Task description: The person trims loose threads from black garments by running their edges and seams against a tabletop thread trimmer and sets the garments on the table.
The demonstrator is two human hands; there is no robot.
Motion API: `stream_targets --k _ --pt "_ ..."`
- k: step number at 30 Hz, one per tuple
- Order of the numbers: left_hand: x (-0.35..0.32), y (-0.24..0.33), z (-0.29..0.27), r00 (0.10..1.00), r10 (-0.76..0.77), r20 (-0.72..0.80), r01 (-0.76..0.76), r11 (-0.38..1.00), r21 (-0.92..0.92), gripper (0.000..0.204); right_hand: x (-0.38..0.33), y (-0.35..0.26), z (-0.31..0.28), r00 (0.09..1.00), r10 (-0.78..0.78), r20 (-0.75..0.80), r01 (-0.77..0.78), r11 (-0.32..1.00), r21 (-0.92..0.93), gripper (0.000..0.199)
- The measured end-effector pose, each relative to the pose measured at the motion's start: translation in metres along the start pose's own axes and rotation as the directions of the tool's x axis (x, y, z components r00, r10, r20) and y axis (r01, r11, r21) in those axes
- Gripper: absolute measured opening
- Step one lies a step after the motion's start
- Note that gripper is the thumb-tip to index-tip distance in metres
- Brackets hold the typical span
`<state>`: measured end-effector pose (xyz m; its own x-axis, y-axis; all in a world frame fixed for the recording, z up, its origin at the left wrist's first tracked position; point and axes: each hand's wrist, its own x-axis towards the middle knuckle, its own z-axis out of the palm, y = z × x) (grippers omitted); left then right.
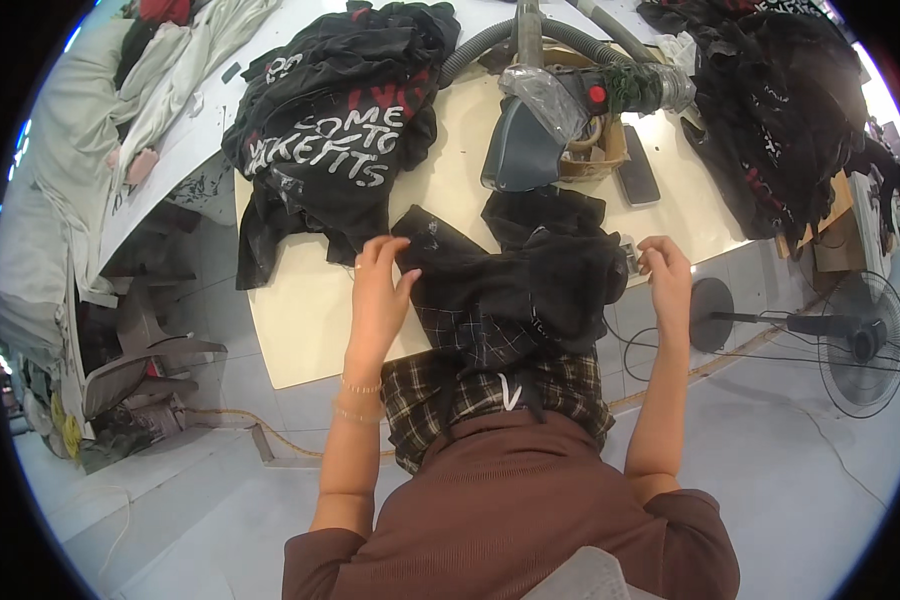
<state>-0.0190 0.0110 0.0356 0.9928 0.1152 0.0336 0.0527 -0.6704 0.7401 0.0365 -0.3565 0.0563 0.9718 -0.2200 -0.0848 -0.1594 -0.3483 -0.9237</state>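
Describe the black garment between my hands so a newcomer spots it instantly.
Find the near edge of the cream table. There, between the left hand and right hand, lies the black garment. Smaller than the left clothes pile and right clothes pile, it sits in the middle.

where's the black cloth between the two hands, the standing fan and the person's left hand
Black cloth point(525, 285): head view, on the plain dark middle of its folds.
Standing fan point(863, 342): head view, on the hub within its round guard.
Left hand point(377, 273): head view, on the back of the hand.
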Motion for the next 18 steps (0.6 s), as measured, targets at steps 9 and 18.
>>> stream_targets --k 9,18 --pt "0.013 -0.035 -0.019 0.956 0.269 -0.114 -0.222 0.922 0.318 0.027 -0.026 -0.031 0.052 0.977 -0.158 0.144 0.101 0.935 0.341 0.018" --pt "-0.059 0.070 -0.151 0.865 0.410 -0.290 -0.276 0.870 0.409 0.026 -0.005 -0.068 0.018 0.981 -0.192 0.034 0.112 0.697 0.709 0.019"
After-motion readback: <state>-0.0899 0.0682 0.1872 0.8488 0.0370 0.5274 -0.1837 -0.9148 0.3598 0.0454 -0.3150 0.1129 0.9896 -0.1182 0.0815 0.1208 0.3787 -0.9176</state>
